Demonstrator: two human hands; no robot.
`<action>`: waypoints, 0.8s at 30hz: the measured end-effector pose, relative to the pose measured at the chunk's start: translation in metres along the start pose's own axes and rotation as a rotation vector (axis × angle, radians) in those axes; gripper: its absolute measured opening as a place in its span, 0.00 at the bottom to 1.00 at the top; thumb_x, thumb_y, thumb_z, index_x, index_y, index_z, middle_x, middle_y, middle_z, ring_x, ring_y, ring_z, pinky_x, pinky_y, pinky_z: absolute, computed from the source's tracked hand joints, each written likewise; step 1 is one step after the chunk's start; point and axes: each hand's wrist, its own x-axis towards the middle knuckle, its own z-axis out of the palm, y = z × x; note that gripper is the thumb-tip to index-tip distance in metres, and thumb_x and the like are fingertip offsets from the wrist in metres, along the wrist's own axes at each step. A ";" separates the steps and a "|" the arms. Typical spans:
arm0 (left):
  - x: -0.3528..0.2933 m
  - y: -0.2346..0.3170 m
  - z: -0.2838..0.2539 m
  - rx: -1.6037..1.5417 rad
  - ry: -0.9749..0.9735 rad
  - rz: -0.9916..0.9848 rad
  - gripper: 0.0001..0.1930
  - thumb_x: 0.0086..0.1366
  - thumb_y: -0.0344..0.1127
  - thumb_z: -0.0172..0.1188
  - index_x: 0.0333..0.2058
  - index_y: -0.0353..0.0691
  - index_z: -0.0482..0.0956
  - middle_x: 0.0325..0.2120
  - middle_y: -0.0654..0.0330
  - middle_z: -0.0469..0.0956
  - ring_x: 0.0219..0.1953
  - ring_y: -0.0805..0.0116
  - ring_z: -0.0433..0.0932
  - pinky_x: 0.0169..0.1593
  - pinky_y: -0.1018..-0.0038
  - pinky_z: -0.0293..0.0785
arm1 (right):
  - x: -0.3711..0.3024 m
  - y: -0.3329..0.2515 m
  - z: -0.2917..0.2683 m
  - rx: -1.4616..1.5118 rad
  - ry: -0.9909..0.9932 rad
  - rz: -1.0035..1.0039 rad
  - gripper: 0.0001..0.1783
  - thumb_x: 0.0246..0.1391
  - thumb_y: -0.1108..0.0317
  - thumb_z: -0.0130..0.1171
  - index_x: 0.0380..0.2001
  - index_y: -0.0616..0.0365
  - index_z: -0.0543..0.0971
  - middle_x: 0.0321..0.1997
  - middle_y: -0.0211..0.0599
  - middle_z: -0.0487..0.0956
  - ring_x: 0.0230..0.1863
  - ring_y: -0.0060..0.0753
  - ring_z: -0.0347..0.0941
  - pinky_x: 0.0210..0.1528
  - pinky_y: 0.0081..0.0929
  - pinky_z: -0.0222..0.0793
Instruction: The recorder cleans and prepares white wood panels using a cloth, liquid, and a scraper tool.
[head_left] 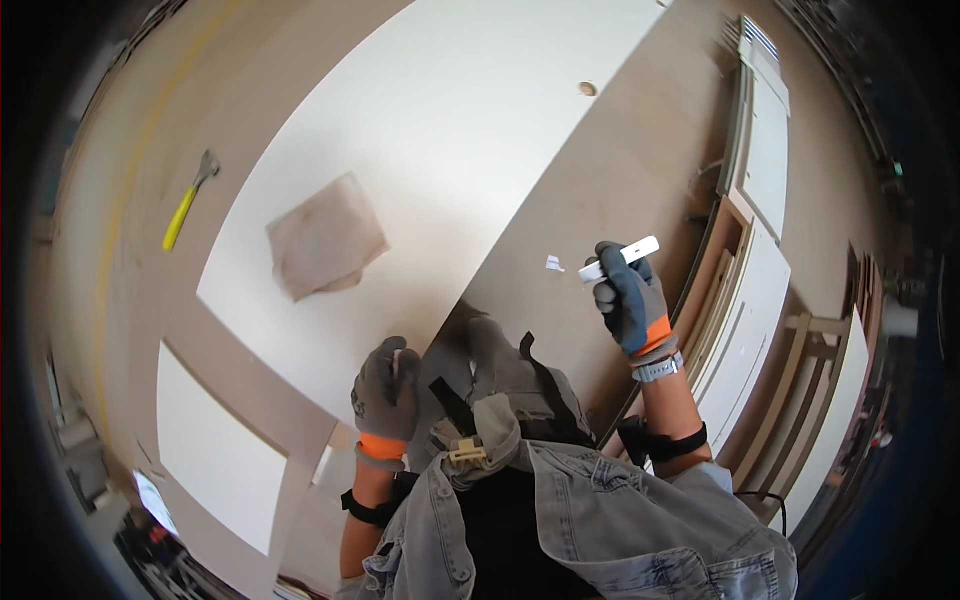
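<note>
My right hand, in a grey and dark glove with an orange cuff, is closed around a white flat bar-shaped piece. One end sticks out past the fingers, with a small dark dot on it. My left hand, gloved alike, is curled closed by the near edge of a large white panel. Something pale shows between its thumb and fingers, too small to name. On the panel lies a crumpled brown sheet, paper or cloth. A small white scrap lies on the floor left of my right hand.
A yellow-handled tool with a metal head, like an adjustable wrench, lies left of the panel. A smaller white board is at the lower left. White boards are stacked along the right, beside a wooden frame.
</note>
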 end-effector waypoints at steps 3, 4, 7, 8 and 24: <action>0.027 0.020 0.015 0.043 -0.089 0.102 0.14 0.59 0.31 0.53 0.45 0.38 0.73 0.38 0.48 0.76 0.38 0.47 0.75 0.41 0.61 0.71 | 0.001 0.015 -0.013 0.109 0.084 0.017 0.12 0.59 0.63 0.55 0.41 0.59 0.74 0.34 0.32 0.77 0.25 0.17 0.71 0.24 0.13 0.66; 0.035 0.020 0.021 0.037 -0.101 0.122 0.14 0.59 0.31 0.53 0.45 0.38 0.73 0.38 0.48 0.76 0.38 0.47 0.75 0.41 0.61 0.71 | 0.001 0.017 -0.017 0.139 0.001 -0.001 0.13 0.58 0.62 0.55 0.42 0.59 0.75 0.37 0.33 0.79 0.31 0.20 0.76 0.31 0.16 0.72; 0.060 0.005 0.040 0.030 -0.111 0.195 0.14 0.59 0.32 0.52 0.45 0.38 0.73 0.38 0.49 0.76 0.39 0.47 0.75 0.42 0.61 0.71 | 0.001 0.017 -0.017 0.124 0.064 -0.029 0.08 0.58 0.64 0.55 0.34 0.58 0.75 0.30 0.32 0.76 0.25 0.18 0.70 0.25 0.14 0.65; 0.067 -0.007 0.042 -0.018 -0.173 0.135 0.14 0.59 0.33 0.52 0.45 0.38 0.73 0.38 0.49 0.76 0.39 0.47 0.75 0.42 0.61 0.71 | -0.001 0.016 -0.013 0.133 0.093 -0.044 0.08 0.58 0.64 0.55 0.34 0.58 0.75 0.30 0.32 0.76 0.25 0.18 0.70 0.25 0.14 0.65; 0.168 0.109 0.086 -0.281 -0.285 0.446 0.11 0.61 0.26 0.52 0.43 0.31 0.75 0.27 0.53 0.76 0.27 0.63 0.76 0.34 0.72 0.72 | 0.036 -0.057 0.030 -0.106 0.033 -0.122 0.15 0.59 0.58 0.54 0.33 0.62 0.73 0.21 0.29 0.72 0.17 0.13 0.63 0.19 0.15 0.61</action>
